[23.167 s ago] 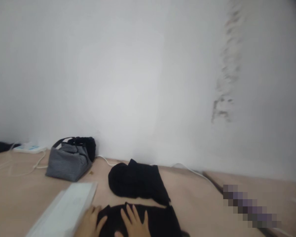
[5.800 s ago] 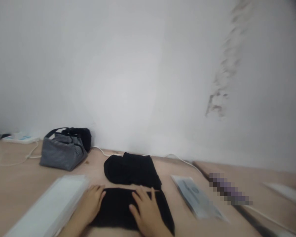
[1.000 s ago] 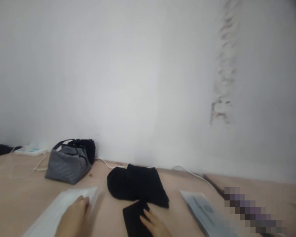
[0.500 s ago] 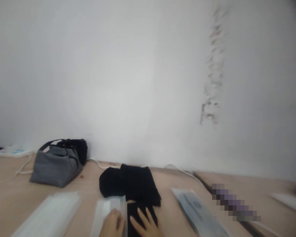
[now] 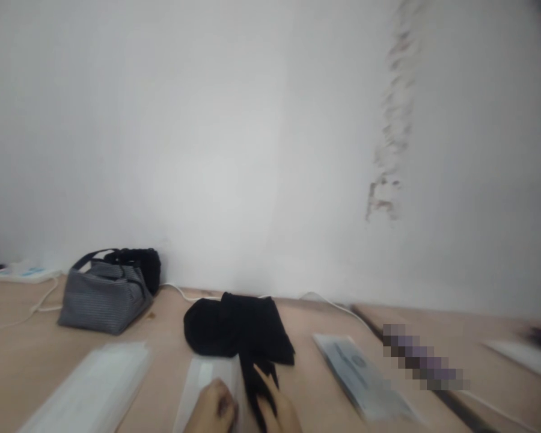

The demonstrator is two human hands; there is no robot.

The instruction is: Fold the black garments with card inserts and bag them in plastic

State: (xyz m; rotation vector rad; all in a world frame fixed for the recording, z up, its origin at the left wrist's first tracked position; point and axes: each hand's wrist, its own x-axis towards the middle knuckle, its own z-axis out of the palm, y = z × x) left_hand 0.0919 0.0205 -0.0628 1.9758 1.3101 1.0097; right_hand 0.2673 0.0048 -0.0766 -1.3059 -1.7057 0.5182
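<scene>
My left hand (image 5: 213, 404), its fingers curled closed, grips the right edge of a clear plastic sleeve (image 5: 193, 382) with a whitish strip near its top. Just to the right, my right hand (image 5: 276, 406) has its fingers bent around a narrow, bunched piece of black fabric (image 5: 252, 379). Both hands are cut off by the bottom of the head view, and the fingertips are blurred. Beyond them lies a pile of folded black fabric (image 5: 252, 325), with a rounded end at its left.
A stack of clear plastic sleeves (image 5: 88, 385) lies to the left. On the right is a flat grey-white printed package (image 5: 360, 373), near a dark table gap (image 5: 455, 406). A grey bag (image 5: 101, 297) stands by the wall, where a white cable (image 5: 329, 304) runs.
My right hand's spread fingers have bent, bunching the black piece that lay flat beneath them. My left hand has shifted slightly right and curled tighter at the sleeve.
</scene>
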